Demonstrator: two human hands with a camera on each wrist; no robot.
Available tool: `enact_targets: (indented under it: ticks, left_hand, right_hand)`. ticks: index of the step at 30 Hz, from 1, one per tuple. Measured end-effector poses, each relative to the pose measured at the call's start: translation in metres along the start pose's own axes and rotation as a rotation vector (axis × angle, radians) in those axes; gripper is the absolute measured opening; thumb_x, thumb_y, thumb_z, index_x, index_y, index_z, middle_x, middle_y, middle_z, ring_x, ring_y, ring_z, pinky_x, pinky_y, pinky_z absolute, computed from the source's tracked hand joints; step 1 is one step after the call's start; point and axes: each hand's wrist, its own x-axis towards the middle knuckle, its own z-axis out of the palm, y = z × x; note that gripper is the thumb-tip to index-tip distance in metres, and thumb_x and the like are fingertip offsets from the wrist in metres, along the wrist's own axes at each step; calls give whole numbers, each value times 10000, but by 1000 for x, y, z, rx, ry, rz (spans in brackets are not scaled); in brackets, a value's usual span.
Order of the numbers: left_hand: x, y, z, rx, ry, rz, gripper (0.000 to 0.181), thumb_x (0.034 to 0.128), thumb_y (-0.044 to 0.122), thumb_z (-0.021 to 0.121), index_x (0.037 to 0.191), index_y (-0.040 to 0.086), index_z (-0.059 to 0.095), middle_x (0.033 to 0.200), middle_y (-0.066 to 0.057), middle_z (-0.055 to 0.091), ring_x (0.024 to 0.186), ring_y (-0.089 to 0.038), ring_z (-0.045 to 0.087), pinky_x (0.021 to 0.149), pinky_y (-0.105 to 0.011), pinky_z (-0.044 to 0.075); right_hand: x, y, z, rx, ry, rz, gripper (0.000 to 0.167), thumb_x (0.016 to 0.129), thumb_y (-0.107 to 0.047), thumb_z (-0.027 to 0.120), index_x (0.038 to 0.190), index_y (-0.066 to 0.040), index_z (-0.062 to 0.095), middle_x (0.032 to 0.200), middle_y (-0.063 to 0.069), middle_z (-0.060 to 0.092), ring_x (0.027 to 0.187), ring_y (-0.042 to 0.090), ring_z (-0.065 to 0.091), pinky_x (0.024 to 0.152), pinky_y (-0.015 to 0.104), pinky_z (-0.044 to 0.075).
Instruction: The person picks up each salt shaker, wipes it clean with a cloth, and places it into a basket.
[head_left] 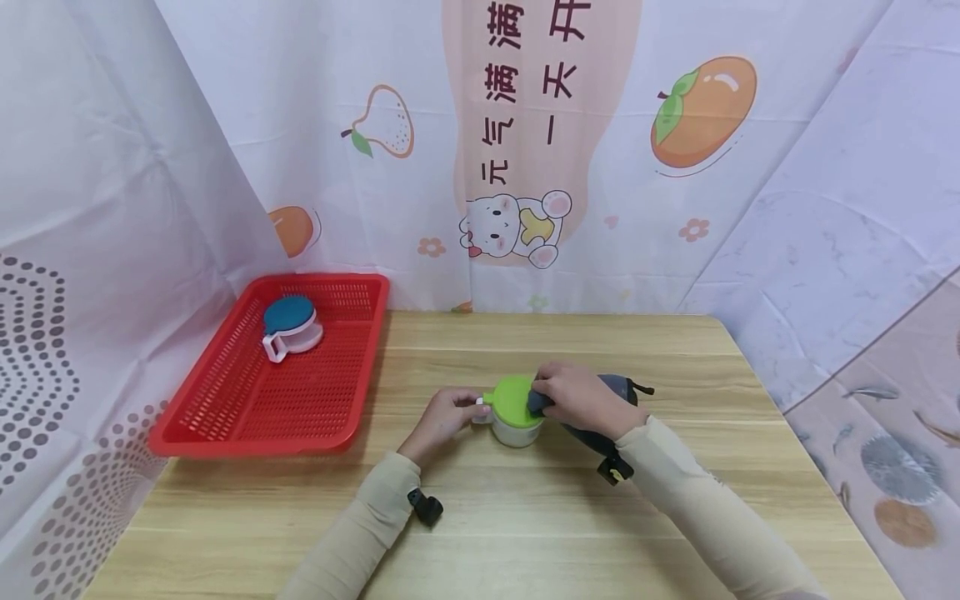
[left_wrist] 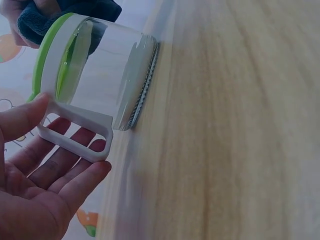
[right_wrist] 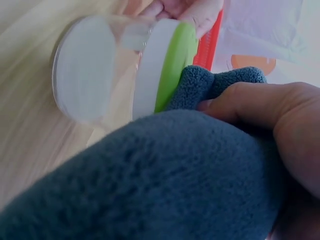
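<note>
A clear seasoning jar (left_wrist: 107,65) with a white handle (left_wrist: 75,146) and a green lid (head_left: 513,398) stands on the wooden table. My left hand (head_left: 444,419) holds it by the handle, thumb at the top and fingers beneath in the left wrist view. From the other side, my right hand (head_left: 573,396) grips a dark blue-grey cloth (right_wrist: 150,175) and presses a bunched part of it against the lid. The rest of the cloth hangs below and behind that hand. In the right wrist view it covers much of the jar's near side.
At the left of the table stands a red basket (head_left: 367,367). Inside it lies a similar jar with a blue lid (head_left: 289,314). A printed curtain (head_left: 600,250) hangs along the table's back edge. Black straps with small mounts circle both wrists.
</note>
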Motion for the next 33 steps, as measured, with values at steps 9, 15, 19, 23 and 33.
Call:
enact_targets:
  ticks: [9, 15, 19, 23, 33]
  left_hand:
    - [1, 2, 0, 5, -2, -11, 160, 846, 167, 738, 958, 53, 743, 903, -35, 703, 795, -112, 560, 698, -255, 463]
    - [1, 1, -3, 31, -22, 1, 164, 850, 182, 735, 970, 70, 746, 957, -53, 721, 839, -111, 584, 741, -262, 482]
    - [0, 3, -5, 42, -52, -9, 171, 869, 203, 724, 991, 85, 745, 993, -47, 721, 855, -112, 583, 739, -259, 479]
    - [0, 3, -6, 43, -78, -20, 159, 879, 208, 716, 991, 99, 745, 965, -26, 706, 834, -123, 561, 708, -257, 464]
    - [2, 3, -8, 14, -87, -11, 127, 863, 181, 720, 920, 71, 747, 851, 20, 668, 774, -113, 545, 681, -261, 456]
  right_hand:
    - [4, -11, 2, -58, -4, -3, 193, 783, -144, 796, 946, -72, 723, 899, 29, 627, 811, 160, 554, 731, 328, 527]
    - [13, -22, 2, -85, -39, -35, 197, 808, -183, 776, 972, -84, 729, 870, 9, 606, 773, 128, 528, 726, 300, 512]
    - [20, -29, -2, -89, -77, -19, 200, 822, -201, 776, 983, -91, 734, 850, -2, 592, 757, 122, 510, 717, 285, 507]
    - [26, -32, -3, -47, -94, 25, 136, 828, -173, 762, 930, -88, 731, 801, -7, 558, 711, 128, 467, 640, 270, 458]
    - [47, -32, -1, -19, -128, 80, 97, 852, -161, 737, 909, -84, 724, 800, 9, 551, 697, 139, 463, 598, 289, 444]
